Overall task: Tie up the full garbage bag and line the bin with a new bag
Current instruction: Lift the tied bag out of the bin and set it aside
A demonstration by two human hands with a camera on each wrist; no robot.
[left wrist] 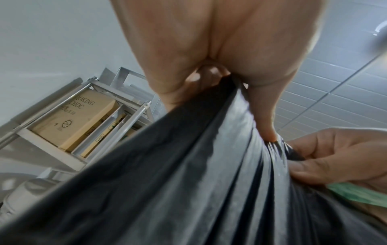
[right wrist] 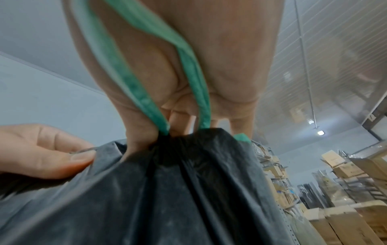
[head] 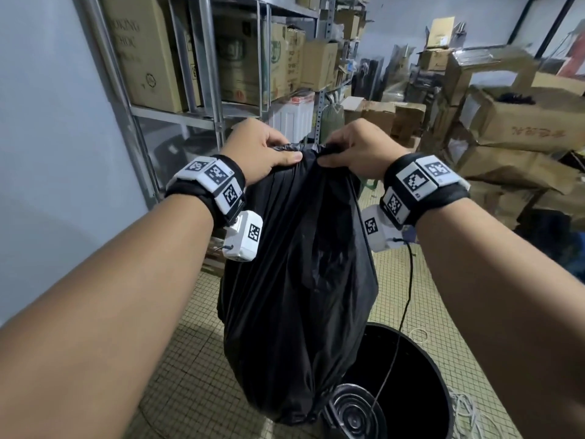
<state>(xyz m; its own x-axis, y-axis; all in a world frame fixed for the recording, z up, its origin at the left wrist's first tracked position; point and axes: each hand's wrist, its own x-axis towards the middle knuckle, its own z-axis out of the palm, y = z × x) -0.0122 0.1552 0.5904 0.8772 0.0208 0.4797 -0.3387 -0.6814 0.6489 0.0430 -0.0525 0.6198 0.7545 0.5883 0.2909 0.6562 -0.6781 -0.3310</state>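
A full black garbage bag (head: pixel 297 280) hangs in the air, lifted clear of the black bin (head: pixel 408 388) below it. My left hand (head: pixel 262 150) pinches the gathered top edge on the left, thumb on the near side. My right hand (head: pixel 357 150) grips the bunched top on the right. In the right wrist view a green drawstring loop (right wrist: pixel 146 92) runs out of the bag's hem (right wrist: pixel 188 139) and over my right palm. The bag's pleated neck (left wrist: pixel 240 132) is pulled taut under my left hand (left wrist: pixel 209 69).
A metal shelf rack (head: pixel 196 106) with cardboard boxes stands at the left, against a grey wall. Stacked cartons (head: pixel 506 122) fill the right side. A round metal lid (head: pixel 351 413) lies by the bin on the tiled floor (head: pixel 190 359). Loose white cord (head: pixel 468 410) lies right of the bin.
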